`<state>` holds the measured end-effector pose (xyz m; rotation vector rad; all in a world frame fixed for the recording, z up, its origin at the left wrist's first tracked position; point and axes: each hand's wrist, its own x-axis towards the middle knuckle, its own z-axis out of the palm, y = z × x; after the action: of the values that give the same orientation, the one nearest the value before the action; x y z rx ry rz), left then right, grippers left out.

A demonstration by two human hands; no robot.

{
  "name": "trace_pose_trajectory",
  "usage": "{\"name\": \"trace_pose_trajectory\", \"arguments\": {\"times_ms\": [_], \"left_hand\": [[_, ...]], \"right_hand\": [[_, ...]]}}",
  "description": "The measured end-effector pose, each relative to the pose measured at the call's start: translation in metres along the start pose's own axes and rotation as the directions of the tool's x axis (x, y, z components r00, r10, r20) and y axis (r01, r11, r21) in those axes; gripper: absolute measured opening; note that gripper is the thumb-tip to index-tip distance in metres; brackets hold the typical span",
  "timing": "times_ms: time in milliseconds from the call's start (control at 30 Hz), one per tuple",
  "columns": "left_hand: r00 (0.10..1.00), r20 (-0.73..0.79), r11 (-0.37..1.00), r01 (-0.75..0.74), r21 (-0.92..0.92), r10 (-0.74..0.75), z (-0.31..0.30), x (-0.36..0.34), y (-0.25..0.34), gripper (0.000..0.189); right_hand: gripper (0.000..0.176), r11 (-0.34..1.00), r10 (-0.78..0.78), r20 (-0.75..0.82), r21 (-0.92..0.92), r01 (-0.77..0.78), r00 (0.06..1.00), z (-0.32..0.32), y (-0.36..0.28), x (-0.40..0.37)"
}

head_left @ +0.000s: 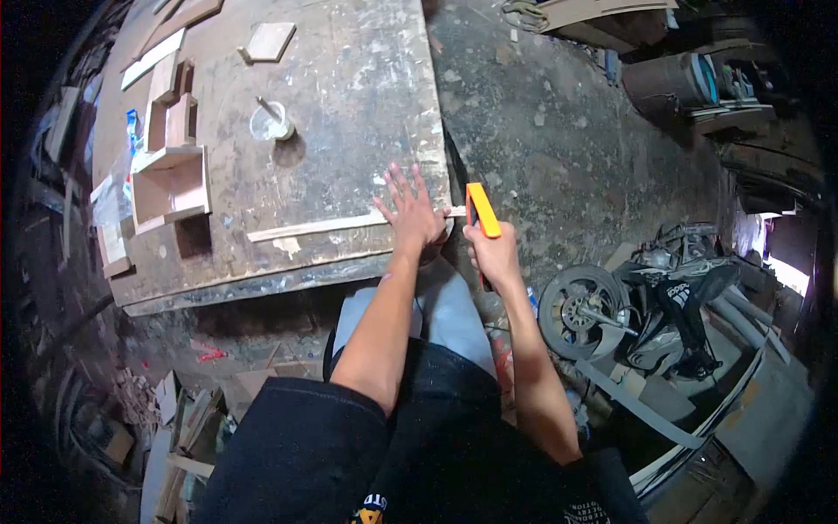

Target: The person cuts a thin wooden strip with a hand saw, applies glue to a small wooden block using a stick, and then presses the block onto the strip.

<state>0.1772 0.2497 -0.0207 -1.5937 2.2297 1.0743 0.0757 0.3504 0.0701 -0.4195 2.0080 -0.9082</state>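
My left hand (408, 210) lies flat with fingers spread, pressing on a thin wooden strip (323, 227) near the front right corner of the worktable (349, 113). The end of the strip sticks out past the table's right edge, just beyond my thumb. My right hand (494, 253) is closed around a saw with a yellow frame or handle (482, 210), right at the strip's overhanging end. Little of its blade shows, as it is seen almost edge-on.
An open wooden box (172, 188) and a plastic cup with a stick in it (272, 120) stand on the table. A flat wood piece (269, 41) lies farther back. On the floor at right are a wheel (578, 310) and motorcycle parts; wood scraps (188, 437) lie at lower left.
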Motion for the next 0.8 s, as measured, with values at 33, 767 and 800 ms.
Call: {"name": "trace_pose_trajectory", "arguments": {"times_ms": [33, 767, 800], "left_hand": [[1.0, 0.0, 1.0, -0.003, 0.003, 0.003, 0.001, 0.001, -0.001, 0.111], [0.999, 0.031, 0.999, 0.009, -0.034, -0.008, -0.011, 0.0, 0.002, 0.109], [0.999, 0.032, 0.999, 0.007, -0.037, -0.006, -0.008, -0.001, 0.0, 0.109]], "right_hand": [[0.023, 1.0, -0.016, -0.007, -0.021, 0.016, 1.0, 0.003, 0.005, -0.012], [0.026, 0.985, 0.141, 0.031, 0.097, -0.144, 0.989, -0.005, -0.01, -0.051], [0.027, 0.975, 0.169, 0.011, 0.143, -0.169, 0.986, -0.003, -0.016, -0.061]]}}
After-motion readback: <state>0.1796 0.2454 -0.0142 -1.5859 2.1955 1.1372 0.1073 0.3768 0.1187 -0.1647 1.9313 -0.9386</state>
